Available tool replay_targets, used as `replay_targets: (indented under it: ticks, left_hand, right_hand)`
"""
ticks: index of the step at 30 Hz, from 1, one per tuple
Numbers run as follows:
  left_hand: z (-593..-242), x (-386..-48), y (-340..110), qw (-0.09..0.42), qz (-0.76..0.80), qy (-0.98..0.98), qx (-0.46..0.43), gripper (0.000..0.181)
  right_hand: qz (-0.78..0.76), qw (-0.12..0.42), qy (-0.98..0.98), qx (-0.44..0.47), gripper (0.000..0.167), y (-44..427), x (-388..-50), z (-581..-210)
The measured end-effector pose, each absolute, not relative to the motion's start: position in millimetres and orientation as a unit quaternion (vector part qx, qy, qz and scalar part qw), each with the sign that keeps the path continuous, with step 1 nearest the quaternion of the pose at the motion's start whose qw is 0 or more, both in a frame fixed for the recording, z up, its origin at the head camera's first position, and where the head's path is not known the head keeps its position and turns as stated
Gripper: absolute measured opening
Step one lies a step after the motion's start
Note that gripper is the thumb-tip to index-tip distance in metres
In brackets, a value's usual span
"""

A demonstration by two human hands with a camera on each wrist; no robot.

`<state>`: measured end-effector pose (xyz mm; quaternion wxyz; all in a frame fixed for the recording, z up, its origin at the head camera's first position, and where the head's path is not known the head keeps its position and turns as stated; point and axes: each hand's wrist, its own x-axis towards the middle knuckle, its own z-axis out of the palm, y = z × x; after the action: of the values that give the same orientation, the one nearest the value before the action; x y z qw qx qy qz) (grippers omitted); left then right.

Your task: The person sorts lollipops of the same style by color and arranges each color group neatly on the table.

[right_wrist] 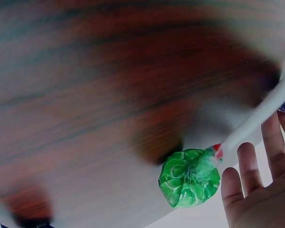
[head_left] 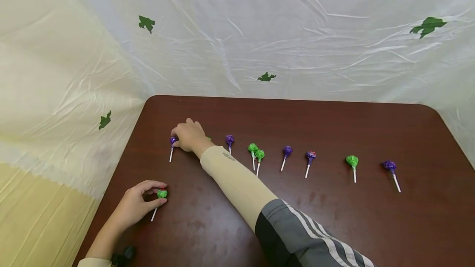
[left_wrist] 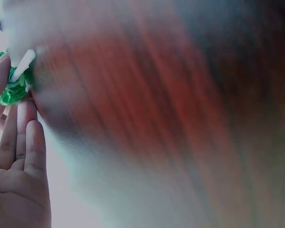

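Note:
Between thumb and fingers, my left hand (head_left: pixel 139 203) pinches a green-wrapped lollipop (head_left: pixel 162 193) by its head over the table's left side, its white stick slanting down. That lollipop also shows at the left edge of the left wrist view. My right hand (head_left: pixel 190 136) reaches across to the far left and holds a purple lollipop (head_left: pixel 173 140) by its head at the fingertips, stick toward me. In the right wrist view, only a sliver of purple wrapper (right_wrist: pixel 282 109) shows by the fingers. Beside this hand lies another green lollipop (right_wrist: pixel 190 178), mostly hidden behind the wrist in the head view.
A loose row of lollipops crosses the brown table (head_left: pixel 315 226): a purple one (head_left: pixel 229 139), two touching green ones (head_left: pixel 253 148), two more purple ones (head_left: pixel 287 151), then a green (head_left: pixel 352 161) and a purple (head_left: pixel 389 165) at right. White sheeting (head_left: pixel 237 32) hangs behind.

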<state>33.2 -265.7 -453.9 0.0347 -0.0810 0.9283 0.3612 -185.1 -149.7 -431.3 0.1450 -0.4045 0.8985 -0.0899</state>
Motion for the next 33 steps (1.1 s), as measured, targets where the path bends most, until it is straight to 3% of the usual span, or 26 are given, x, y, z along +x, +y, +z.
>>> replay_targets:
  ticks: [16, 24, 33]
  left_hand:
    - [-451, 25, -267, 0.017, 0.341, 0.936, -0.079, 0.038]
    - [-444, 21, -267, 0.025, 0.328, 0.94, -0.087, 0.053]
    - [-411, -29, -264, -0.012, 0.312, 0.949, -0.047, 0.049]
  right_hand:
    - [-0.093, 0.122, 0.906, -0.394, 0.043, -142, -202, -419]
    - [-0.16, 0.105, 0.905, -0.38, 0.045, -112, -225, -402]
    - [-0.223, 0.096, 0.914, -0.324, 0.046, -46, -255, -407]
